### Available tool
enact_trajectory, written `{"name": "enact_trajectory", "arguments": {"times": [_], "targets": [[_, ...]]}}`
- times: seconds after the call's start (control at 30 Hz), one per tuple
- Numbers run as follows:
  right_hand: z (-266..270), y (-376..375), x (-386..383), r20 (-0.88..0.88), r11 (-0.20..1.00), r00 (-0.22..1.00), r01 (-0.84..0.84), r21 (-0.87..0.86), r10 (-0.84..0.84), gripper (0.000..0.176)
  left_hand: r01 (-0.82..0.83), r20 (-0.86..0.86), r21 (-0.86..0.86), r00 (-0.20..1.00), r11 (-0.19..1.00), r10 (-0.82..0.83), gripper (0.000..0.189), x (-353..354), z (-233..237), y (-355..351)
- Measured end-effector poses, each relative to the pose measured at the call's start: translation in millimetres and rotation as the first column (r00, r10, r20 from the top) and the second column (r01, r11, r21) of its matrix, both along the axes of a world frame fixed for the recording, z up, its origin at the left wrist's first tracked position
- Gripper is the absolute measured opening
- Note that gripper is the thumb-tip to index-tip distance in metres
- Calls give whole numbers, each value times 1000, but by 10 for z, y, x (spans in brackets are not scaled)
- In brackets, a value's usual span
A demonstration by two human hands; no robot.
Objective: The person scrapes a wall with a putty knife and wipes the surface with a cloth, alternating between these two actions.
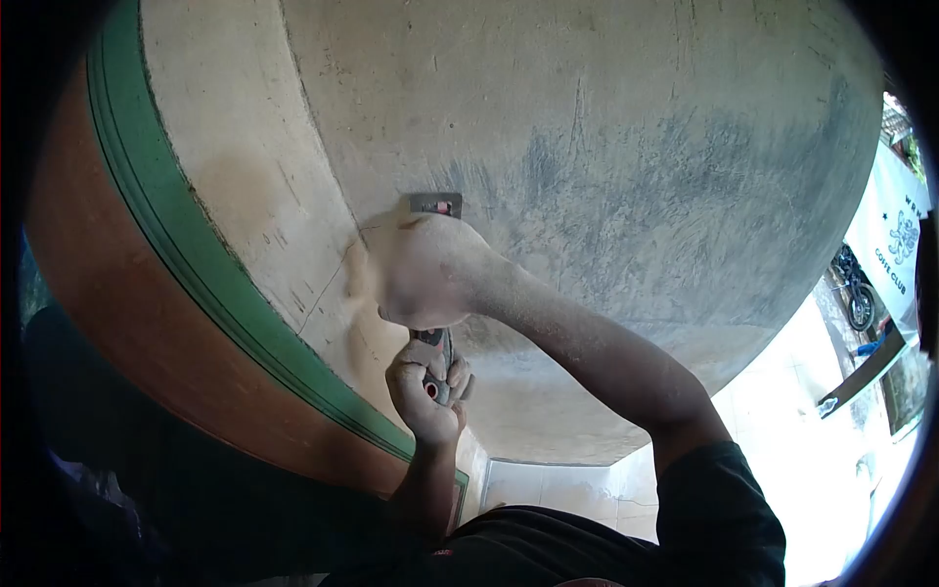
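The left hand (425, 403) grips a black-and-red sander (446, 348) by its handle; the right hand (430, 272) clasps its front, at the wall's (636, 215) left edge. Green frame (181, 235) alongside; outside, motorcycle (860, 303) and banner (885, 230): "COFFE CLUB".

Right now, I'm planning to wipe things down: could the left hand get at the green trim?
Probably yes: the green trim runs nearby with nothing visibly blocking it, but the left hand must first release the tool handle.
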State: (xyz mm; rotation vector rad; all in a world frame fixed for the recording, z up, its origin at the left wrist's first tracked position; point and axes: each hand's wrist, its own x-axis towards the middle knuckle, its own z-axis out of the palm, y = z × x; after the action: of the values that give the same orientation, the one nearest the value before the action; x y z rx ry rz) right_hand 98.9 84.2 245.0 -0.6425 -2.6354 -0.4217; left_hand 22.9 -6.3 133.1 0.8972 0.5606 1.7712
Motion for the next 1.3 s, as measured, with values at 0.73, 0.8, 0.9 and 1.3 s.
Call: {"name": "enact_trajectory", "arguments": {"times": [0.73, 0.8, 0.9, 1.3], "targets": [[339, -25, -31, 35, 994, 999, -43, 97, 40, 37, 64, 104, 30, 992, 997, -67, 21, 51, 360, 9], [532, -80, -62, -97, 998, 995, 12, 55, -6, 35, 63, 96, 36, 993, 997, -66, 20, 19, 554, -73], [552, -275, 1, 44, 993, 995, 91, -72, -88, 35, 79, 24, 76, 996, 994, -81, 19, -14, 450, -178], [91, -58, 282, 131, 998, 991, 32, 54, -39, 39, 80, -8, 153, 997, 985, -80, 21, 334, -133, 41]]}}
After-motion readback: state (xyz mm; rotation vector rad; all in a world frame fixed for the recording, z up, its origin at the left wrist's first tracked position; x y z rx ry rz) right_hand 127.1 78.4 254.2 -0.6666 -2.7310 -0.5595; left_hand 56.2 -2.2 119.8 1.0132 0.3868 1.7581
